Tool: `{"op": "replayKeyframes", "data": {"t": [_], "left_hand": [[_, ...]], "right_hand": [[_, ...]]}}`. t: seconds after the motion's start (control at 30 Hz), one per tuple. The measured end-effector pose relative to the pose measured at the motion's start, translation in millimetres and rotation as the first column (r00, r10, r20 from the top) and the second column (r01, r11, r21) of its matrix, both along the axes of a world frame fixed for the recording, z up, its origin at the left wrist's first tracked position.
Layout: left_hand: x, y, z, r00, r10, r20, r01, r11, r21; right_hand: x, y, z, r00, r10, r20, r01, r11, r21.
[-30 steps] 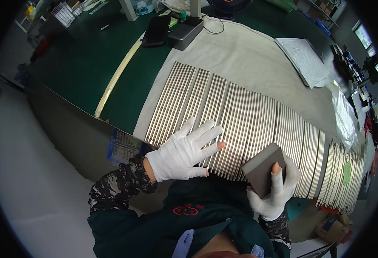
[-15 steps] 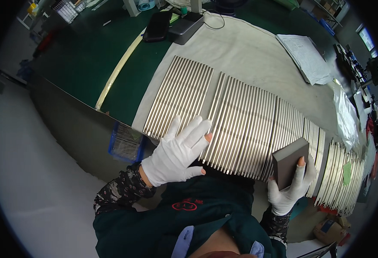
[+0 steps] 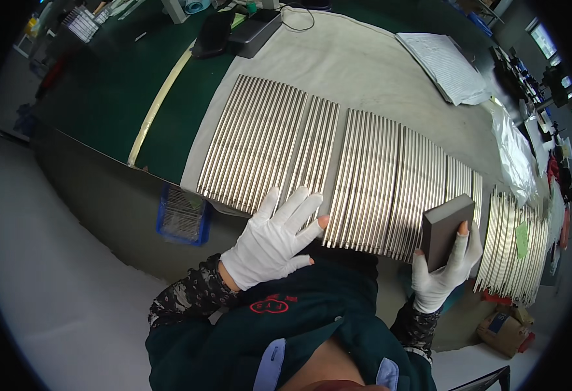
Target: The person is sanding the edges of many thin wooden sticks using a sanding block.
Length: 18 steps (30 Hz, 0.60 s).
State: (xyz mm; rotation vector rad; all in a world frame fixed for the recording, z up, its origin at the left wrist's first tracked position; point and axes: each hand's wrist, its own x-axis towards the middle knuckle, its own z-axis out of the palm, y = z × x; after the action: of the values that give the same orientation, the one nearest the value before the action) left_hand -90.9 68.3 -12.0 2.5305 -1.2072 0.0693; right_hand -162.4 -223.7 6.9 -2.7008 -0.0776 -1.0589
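Observation:
Thin silvery metal rods point(image 3: 364, 176) lie side by side across the cloth in several groups. My left hand point(image 3: 274, 236), in a white glove with some bare fingertips, is open. Its spread fingers rest on the near ends of a narrow group of rods point(image 3: 315, 140), between the leftmost group of rods point(image 3: 253, 137) and the wide row. My right hand point(image 3: 443, 268), gloved likewise, grips a grey rectangular block point(image 3: 443, 236) from below and the side. The block is held tilted over the near right end of the row; whether it touches the rods I cannot tell.
Another bundle of rods point(image 3: 504, 254) with a green tag point(image 3: 521, 240) lies at right. Papers point(image 3: 443, 68) and clear plastic wrap point(image 3: 515, 163) lie behind. A phone point(image 3: 213, 34) and a grey box point(image 3: 256, 34) stand at far left; a blue basket point(image 3: 162, 221) sits below the table edge.
A narrow group of rods has slid left with my left hand, opening a gap beside the wide row. My right hand keeps the block. The whole view has shifted slightly.

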Motion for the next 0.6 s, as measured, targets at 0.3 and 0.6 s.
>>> {"op": "replayKeyframes", "data": {"t": [0.3, 0.6], "left_hand": [[-9.8, -25.1, 20.6, 0.997, -0.074, -0.031, 0.074, 0.997, -0.006], [-4.6, -65.2, -1.7, 0.957, -0.287, -0.041, 0.285, 0.958, -0.042]], "right_hand": [[-9.9, -15.6, 6.1, 0.998, -0.059, -0.003, 0.059, 0.997, -0.051], [-22.2, -25.9, 5.7, 0.993, -0.119, 0.009, 0.119, 0.99, -0.077]]}}
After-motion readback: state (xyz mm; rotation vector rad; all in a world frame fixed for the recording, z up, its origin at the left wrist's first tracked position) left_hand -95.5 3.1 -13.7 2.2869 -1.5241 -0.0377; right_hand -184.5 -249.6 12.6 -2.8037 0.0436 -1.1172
